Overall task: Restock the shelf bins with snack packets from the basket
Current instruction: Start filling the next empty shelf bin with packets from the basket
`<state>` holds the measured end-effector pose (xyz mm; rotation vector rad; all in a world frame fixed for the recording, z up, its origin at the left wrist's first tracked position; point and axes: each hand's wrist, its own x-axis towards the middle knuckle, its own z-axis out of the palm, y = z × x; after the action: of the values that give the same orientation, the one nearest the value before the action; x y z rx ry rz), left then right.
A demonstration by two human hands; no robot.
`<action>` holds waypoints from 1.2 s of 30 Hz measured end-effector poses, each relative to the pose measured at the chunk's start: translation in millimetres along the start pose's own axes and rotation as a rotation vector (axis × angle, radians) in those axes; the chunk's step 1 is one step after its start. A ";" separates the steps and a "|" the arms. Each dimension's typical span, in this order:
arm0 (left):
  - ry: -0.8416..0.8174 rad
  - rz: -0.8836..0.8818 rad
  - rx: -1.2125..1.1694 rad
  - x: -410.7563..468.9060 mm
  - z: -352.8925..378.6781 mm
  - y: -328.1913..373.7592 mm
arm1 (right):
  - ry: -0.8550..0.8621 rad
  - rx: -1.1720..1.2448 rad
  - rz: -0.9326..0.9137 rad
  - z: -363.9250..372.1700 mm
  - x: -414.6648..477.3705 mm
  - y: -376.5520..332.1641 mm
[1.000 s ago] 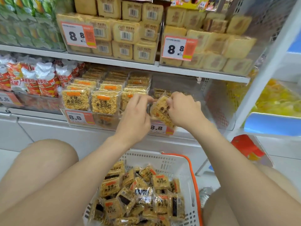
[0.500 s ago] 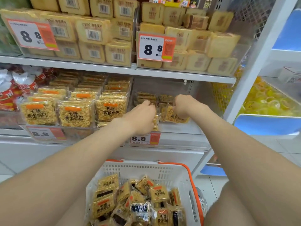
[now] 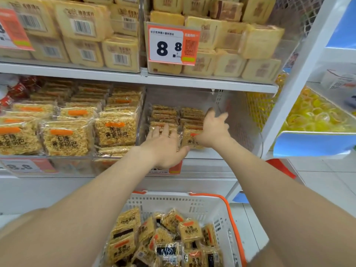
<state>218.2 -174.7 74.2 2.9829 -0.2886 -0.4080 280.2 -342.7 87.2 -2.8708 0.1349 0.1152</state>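
A clear shelf bin (image 3: 240,120) on the middle shelf holds two short rows of yellow rice-crisp snack packets (image 3: 163,114). My left hand (image 3: 163,145) lies flat with straight fingers on the front packet of the left row. My right hand (image 3: 213,126) is spread open over the right row, just above a front packet with an orange label (image 3: 189,140). Neither hand holds anything. Below, a white basket with an orange rim (image 3: 192,203) holds several loose packets (image 3: 169,237) of the same snack.
The bin to the left (image 3: 67,135) is packed with the same snack. The shelf above (image 3: 192,81) carries pale cake packs and an 8.8 price tag (image 3: 173,45). A white upright (image 3: 300,78) stands at the right, with yellow sweets (image 3: 312,112) beyond it.
Both hands carried a packet from the bin's front edge deeper into the bin, then let go. Their fingers have gone from curled to spread. The view moved closer to the shelf.
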 end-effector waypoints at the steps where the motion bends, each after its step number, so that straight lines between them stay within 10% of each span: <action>1: 0.008 0.004 -0.004 0.1 0.5 -0.3 | -0.020 0.054 0.043 0.2 1.4 2.8; 16: 0.005 -0.050 -0.039 4.0 -2.7 15.1 | -0.124 0.353 0.077 11.0 12.2 21.7; 27: 0.591 0.165 -0.098 -48.1 0.4 25.1 | 0.254 0.002 -0.312 -14.9 -83.4 7.0; 36: 0.049 0.253 0.115 -81.6 33.2 39.6 | -0.358 -0.222 -0.543 52.7 -136.0 42.0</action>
<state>125.1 -199.7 68.7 3.0061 -0.6965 -0.2989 137.4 -358.1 38.1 -2.9221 -0.7593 0.5562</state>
